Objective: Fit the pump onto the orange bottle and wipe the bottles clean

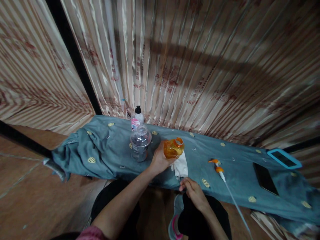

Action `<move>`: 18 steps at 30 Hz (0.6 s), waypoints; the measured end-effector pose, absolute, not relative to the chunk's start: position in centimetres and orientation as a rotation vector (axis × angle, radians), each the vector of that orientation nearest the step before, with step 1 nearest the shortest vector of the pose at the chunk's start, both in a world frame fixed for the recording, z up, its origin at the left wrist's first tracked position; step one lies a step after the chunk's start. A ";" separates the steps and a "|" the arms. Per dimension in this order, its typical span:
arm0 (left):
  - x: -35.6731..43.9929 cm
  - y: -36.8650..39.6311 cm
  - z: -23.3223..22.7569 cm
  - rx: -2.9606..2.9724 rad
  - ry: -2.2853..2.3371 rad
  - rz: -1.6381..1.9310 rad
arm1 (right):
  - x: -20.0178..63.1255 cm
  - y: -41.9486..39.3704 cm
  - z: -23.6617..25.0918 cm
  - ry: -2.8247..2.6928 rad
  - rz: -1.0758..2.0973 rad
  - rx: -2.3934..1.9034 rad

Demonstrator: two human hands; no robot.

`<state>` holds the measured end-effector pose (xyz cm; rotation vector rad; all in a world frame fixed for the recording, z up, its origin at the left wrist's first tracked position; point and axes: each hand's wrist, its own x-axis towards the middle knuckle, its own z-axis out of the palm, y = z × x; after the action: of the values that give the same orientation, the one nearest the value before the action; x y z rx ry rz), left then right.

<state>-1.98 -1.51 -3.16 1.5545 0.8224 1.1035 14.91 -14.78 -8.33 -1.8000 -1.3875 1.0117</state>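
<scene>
My left hand [158, 160] grips an orange translucent bottle [173, 148] with an open neck, held tilted just above the blue-grey cloth [232, 160] that covers a long narrow table. Under the bottle lies a crumpled white tissue [181, 166]. My right hand [192, 190] rests at the cloth's near edge, fingers curled on the fabric just below the tissue. An orange pump head with a long white tube [220, 170] lies to the right of the bottle.
A clear plastic jar [140, 145] and a small white bottle with a black cap [137, 118] stand left of my hands. A black phone [265, 178] and a blue-framed device [284, 158] lie at the right. Striped curtains hang behind.
</scene>
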 end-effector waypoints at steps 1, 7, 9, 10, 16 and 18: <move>-2.0 -1.5 -3.2 1.547 0.820 1.101 | 15.1 -14.9 -7.4 -1.409 1.023 -1.790; -1.8 -1.5 -3.3 1.542 0.832 1.114 | 15.5 -12.3 0.5 -1.526 0.945 -1.671; -1.8 -1.5 -3.3 1.555 0.842 1.116 | 15.6 -10.7 3.2 -1.636 0.816 -1.640; -1.8 -1.5 -3.2 1.560 0.844 1.115 | 15.6 -9.9 4.4 -1.723 0.718 -1.711; -1.7 -1.6 -3.2 1.553 0.806 1.122 | 15.0 -6.3 10.0 -2.208 0.544 -1.793; -1.6 -1.7 -3.2 1.565 0.801 1.125 | 14.7 -5.3 11.1 -2.374 0.541 -1.792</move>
<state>-1.57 -1.70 -3.19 1.5648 0.8011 1.1253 14.69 -5.34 11.07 -1.7923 -2.3739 0.5408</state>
